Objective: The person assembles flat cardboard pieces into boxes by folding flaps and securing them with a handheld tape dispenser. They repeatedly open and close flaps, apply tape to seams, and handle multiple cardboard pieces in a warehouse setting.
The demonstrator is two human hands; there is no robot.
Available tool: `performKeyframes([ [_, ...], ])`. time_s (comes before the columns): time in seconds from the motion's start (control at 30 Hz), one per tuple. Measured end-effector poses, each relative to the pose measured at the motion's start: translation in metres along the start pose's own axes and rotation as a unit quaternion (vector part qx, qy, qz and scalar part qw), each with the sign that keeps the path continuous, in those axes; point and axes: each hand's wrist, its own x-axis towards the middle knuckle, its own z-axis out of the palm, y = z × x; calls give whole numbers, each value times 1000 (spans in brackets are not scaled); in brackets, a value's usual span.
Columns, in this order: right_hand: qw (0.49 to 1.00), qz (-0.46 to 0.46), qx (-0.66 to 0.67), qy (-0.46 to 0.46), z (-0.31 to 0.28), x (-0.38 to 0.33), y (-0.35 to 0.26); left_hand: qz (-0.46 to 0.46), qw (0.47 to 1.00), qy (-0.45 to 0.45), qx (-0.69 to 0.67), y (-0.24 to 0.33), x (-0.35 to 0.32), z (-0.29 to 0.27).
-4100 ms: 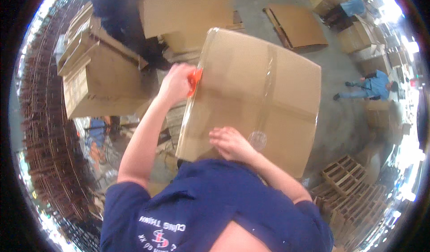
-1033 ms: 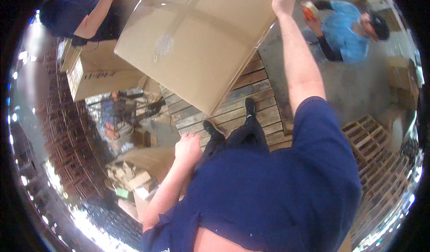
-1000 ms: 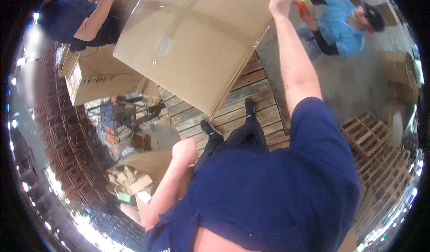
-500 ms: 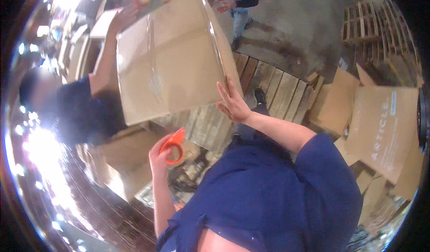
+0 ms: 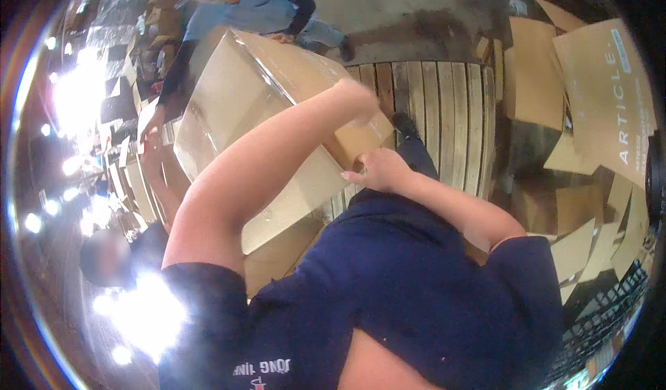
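Observation:
A large brown cardboard box [image 5: 236,113] stands tilted before me, strips of clear tape shining along its edge. My left arm stretches across the box to its right-hand side. There my left hand [image 5: 357,102] is smeared by motion, and its fingers are hidden; whether it holds anything cannot be made out. Just below, my right hand [image 5: 383,170] has its fingers curled closed at the box's near right edge, thumb pointing left. A person in light blue [image 5: 263,5] stands beyond the box with one hand [image 5: 281,38] on its far edge.
Another person in a dark shirt [image 5: 149,241] is at the left, an arm raised beside the box. Slatted wooden boards [image 5: 444,119] lie beneath and to the right. Open cardboard cartons [image 5: 534,78] crowd the right side. A further carton [image 5: 281,251] sits under the box.
The box has turned and tilted. My left hand has swung from the near left across to its right side; the orange tape dispenser it held is out of sight. The person in blue has come to the box.

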Motion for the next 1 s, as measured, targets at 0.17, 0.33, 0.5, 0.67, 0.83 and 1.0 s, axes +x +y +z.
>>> performKeyframes([
  [0.17,977,-49,-1,208,11,17,23,88,992,-88,20,-10,-62,-41],
  [0.33,921,-202,-241,228,-9,81,-29,-46,958,-278,-45,-54,-99,-10],
  [0.5,887,-225,-330,234,-9,97,-48,3,982,-189,29,-170,-65,-94],
  [0.67,892,-361,-242,127,1,111,-72,-70,990,-113,-39,-268,27,-50],
  [0.83,916,-160,-130,345,-82,149,-61,-3,996,-89,32,-243,29,-90],
  [1.0,906,-189,-326,192,-148,234,-87,-180,964,-111,-163,-290,-35,-27],
])
